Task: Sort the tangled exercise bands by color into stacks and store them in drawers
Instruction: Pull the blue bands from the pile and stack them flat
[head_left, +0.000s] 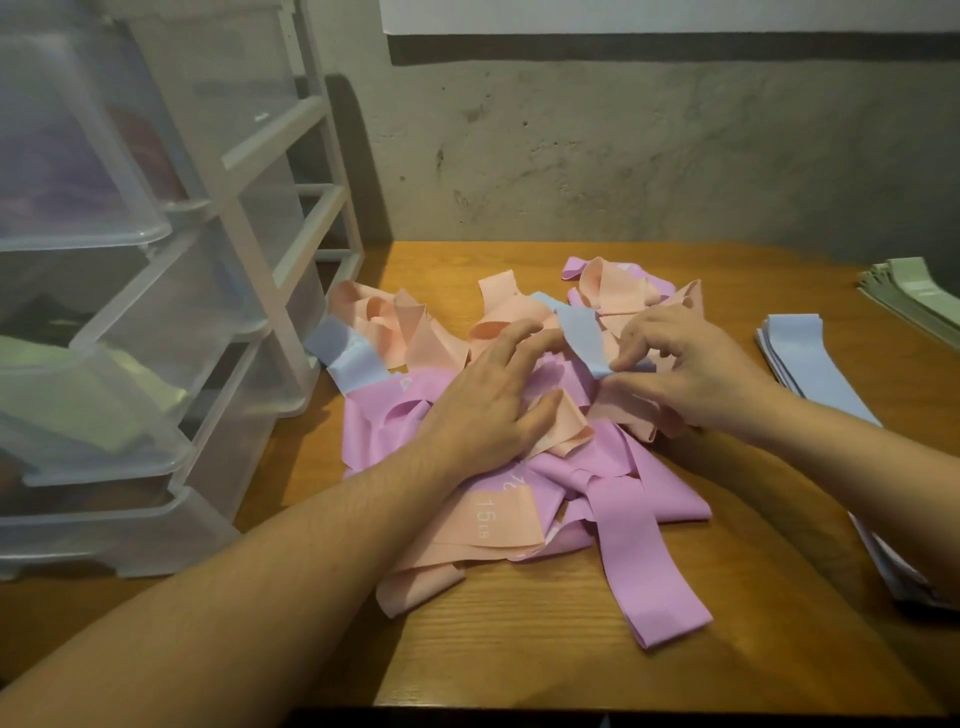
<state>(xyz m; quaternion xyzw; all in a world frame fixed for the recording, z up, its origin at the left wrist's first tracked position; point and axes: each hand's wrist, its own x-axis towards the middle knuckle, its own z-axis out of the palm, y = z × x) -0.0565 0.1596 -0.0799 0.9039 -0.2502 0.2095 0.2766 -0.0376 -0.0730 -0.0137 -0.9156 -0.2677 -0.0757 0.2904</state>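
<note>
A tangled heap of pink (618, 499), peach (415, 332) and light blue exercise bands lies in the middle of the wooden table (545, 649). My right hand (685, 374) pinches one light blue band (582, 332) near its lower end, between thumb and fingers. My left hand (488, 405) rests on the heap with fingers spread, pressing down pink and peach bands. Another light blue band (345, 358) sticks out at the heap's left side. A stack of light blue bands (810, 364) lies to the right, partly hidden by my right forearm.
A clear plastic drawer unit (156, 291) stands at the left with several drawers pulled out, one holding pale green bands (78, 400). A stack of green bands (914, 296) sits at the table's far right. A concrete wall runs behind the table.
</note>
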